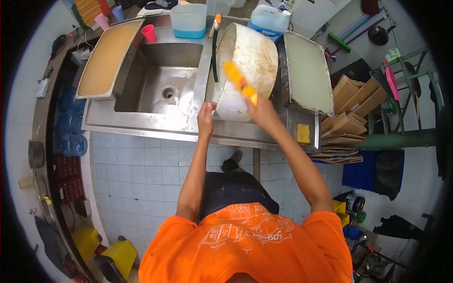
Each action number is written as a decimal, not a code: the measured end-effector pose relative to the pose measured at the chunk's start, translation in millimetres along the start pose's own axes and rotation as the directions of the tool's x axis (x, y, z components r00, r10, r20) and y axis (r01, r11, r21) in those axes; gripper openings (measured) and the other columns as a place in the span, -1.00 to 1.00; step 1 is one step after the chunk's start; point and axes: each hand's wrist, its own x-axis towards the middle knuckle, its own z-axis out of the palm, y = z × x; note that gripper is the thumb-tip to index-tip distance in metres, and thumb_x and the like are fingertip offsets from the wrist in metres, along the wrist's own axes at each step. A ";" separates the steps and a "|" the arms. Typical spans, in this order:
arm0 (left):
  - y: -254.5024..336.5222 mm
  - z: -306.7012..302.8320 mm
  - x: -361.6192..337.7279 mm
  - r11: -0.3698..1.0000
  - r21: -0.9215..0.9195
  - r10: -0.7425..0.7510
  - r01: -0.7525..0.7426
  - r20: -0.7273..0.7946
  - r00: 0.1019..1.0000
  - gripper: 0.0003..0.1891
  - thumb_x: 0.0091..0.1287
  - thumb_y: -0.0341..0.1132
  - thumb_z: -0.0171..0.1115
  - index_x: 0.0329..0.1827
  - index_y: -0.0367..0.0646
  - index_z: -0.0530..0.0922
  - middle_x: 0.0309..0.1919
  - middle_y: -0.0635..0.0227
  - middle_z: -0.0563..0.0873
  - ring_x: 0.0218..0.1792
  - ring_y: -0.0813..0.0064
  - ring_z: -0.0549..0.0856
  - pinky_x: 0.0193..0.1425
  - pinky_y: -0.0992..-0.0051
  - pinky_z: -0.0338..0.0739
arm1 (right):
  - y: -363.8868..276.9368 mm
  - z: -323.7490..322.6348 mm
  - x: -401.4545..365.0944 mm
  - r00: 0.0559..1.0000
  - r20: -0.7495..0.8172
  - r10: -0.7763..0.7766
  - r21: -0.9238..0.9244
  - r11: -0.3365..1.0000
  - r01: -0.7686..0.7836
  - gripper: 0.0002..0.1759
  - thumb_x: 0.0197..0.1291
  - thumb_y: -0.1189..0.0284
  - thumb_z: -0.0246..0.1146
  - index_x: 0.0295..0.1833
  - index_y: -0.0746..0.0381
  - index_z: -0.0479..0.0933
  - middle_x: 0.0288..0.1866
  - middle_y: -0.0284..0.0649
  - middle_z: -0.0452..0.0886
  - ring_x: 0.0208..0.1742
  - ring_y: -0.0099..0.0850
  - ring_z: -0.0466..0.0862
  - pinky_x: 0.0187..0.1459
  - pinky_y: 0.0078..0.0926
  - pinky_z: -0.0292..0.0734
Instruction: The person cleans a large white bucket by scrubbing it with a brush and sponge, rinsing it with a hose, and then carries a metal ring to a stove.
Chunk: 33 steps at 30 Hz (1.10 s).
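Outstretched right hand (pixel 259 109), brush (pixel 235 77) against bucket (pixel 257 49)

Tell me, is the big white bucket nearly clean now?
Not yet. Done: the outside of the white bucket looks mostly white. In hand: the left hand grips its rim while the right hand holds a yellow scrubber against the inside. Left: brown smears cover the inside wall, and the tray on the other side of the sink looks brown too.

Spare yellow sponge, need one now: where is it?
Head view: the sponge lies on the steel counter, front right corner, below the white tray, right of the bucket.
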 end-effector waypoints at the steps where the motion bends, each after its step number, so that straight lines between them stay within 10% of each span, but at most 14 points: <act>1: 6.3 -2.9 -4.7 0.992 0.106 -0.074 0.069 0.044 0.996 -0.60 0.49 -0.04 0.08 -0.19 -0.27 0.60 -0.36 0.29 0.68 -0.24 0.48 0.59 -0.02 0.52 0.44 | 24.1 14.3 -11.8 0.993 0.108 0.046 -0.297 0.955 -0.012 -0.39 0.41 -0.01 0.04 -0.16 0.41 0.58 -0.30 0.30 0.64 -0.17 0.15 0.69 -0.22 -0.01 0.58; 5: 3.7 -1.8 -23.2 0.953 0.302 -0.050 0.010 0.125 0.991 -0.66 0.42 -0.09 0.21 -0.22 -0.26 0.59 -0.40 0.27 0.67 -0.28 0.49 0.58 -0.06 0.51 0.45 | -6.1 -25.7 54.4 0.925 0.197 0.325 -0.096 0.945 -0.312 -0.42 0.41 0.02 0.06 -0.03 0.41 0.55 -0.25 0.29 0.63 -0.15 0.11 0.69 -0.18 -0.05 0.56; 8: -6.0 1.1 -10.9 0.964 0.261 -0.061 0.042 0.065 0.996 -0.70 0.39 -0.15 0.27 -0.27 -0.27 0.59 -0.47 0.26 0.64 -0.36 0.50 0.53 -0.14 0.48 0.45 | 13.3 -4.6 25.4 0.977 0.174 0.127 -0.096 0.989 -0.111 -0.39 0.38 -0.03 0.07 -0.10 0.40 0.59 -0.22 0.26 0.65 -0.12 0.11 0.69 -0.14 -0.03 0.56; 12: -11.9 -0.8 -10.5 0.959 0.284 -0.047 0.018 0.095 0.994 -0.66 0.43 -0.10 0.23 -0.19 -0.29 0.58 -0.38 0.25 0.69 -0.26 0.52 0.58 -0.07 0.48 0.46 | -7.4 -14.4 10.0 0.881 0.379 0.283 -0.496 0.866 -0.065 -0.27 0.30 -0.16 0.06 -0.12 0.41 0.60 -0.17 0.22 0.67 -0.08 0.14 0.68 -0.08 0.01 0.55; 16: -11.3 -0.7 -18.8 0.971 0.236 -0.046 0.031 0.057 0.997 -0.67 0.38 -0.11 0.30 -0.25 -0.28 0.61 -0.45 0.21 0.69 -0.36 0.51 0.61 -0.19 0.47 0.48 | 10.1 -28.8 73.1 0.913 0.220 0.342 -0.216 0.930 -0.297 -0.20 0.31 -0.19 0.03 -0.22 0.48 0.61 -0.30 0.33 0.63 -0.12 0.17 0.68 -0.10 0.00 0.55; 20: -15.6 4.2 -14.3 0.971 0.240 -0.011 0.006 0.019 1.000 -0.66 0.37 -0.10 0.31 -0.22 -0.28 0.63 -0.44 0.18 0.71 -0.37 0.49 0.61 -0.20 0.46 0.49 | 24.6 -7.7 23.2 0.954 0.291 0.072 -0.311 0.950 0.023 -0.20 0.34 -0.22 -0.02 -0.19 0.41 0.64 -0.40 0.27 0.64 -0.23 0.09 0.72 -0.22 -0.10 0.58; 22: -14.7 3.9 -12.2 0.969 0.246 -0.009 0.005 0.018 1.000 -0.65 0.37 -0.10 0.31 -0.23 -0.28 0.62 -0.45 0.18 0.69 -0.38 0.47 0.59 -0.20 0.46 0.49 | 31.8 -17.2 41.8 0.960 0.266 0.093 -0.396 0.918 0.021 -0.19 0.35 -0.22 -0.02 -0.19 0.41 0.64 -0.40 0.24 0.65 -0.26 0.08 0.73 -0.26 -0.08 0.57; 24: -8.1 2.8 -11.9 0.964 0.265 -0.013 0.008 0.017 1.000 -0.65 0.36 -0.10 0.32 -0.24 -0.29 0.62 -0.46 0.19 0.68 -0.39 0.47 0.57 -0.20 0.45 0.48 | 39.8 -30.3 79.8 0.955 0.121 0.270 -0.087 0.962 -0.261 -0.22 0.35 -0.20 0.00 -0.19 0.39 0.64 -0.35 0.26 0.66 -0.20 0.14 0.71 -0.21 -0.01 0.57; 28: -23.9 4.4 -11.3 0.951 0.309 0.009 -0.011 0.007 1.000 -0.65 0.35 -0.11 0.33 -0.25 -0.31 0.60 -0.49 0.22 0.65 -0.41 0.48 0.54 -0.21 0.46 0.48 | 36.0 -23.7 37.8 0.955 0.189 0.227 -0.209 0.960 -0.186 -0.22 0.33 -0.21 0.03 -0.26 0.41 0.61 -0.41 0.24 0.65 -0.25 0.07 0.74 -0.29 -0.08 0.57; 30: -20.2 4.4 -13.9 0.958 0.285 -0.014 0.008 0.017 1.000 -0.65 0.35 -0.11 0.33 -0.25 -0.31 0.60 -0.49 0.24 0.65 -0.40 0.50 0.54 -0.21 0.46 0.48 | 58.9 -13.8 17.3 0.998 0.048 -0.050 -0.073 0.996 0.053 -0.20 0.33 -0.21 0.04 -0.29 0.46 0.59 -0.47 0.25 0.63 -0.28 0.05 0.75 -0.33 -0.06 0.56; 33: -3.7 5.4 -12.8 0.945 0.327 -0.009 -0.003 0.035 0.999 -0.66 0.38 -0.12 0.30 -0.27 -0.30 0.59 -0.49 0.30 0.63 -0.39 0.54 0.54 -0.19 0.50 0.47 | 100.6 -61.3 51.2 0.848 0.054 0.527 -0.126 0.846 -0.517 -0.20 0.29 -0.23 0.09 -0.20 0.45 0.61 -0.44 0.13 0.67 -0.27 0.02 0.73 -0.29 -0.10 0.56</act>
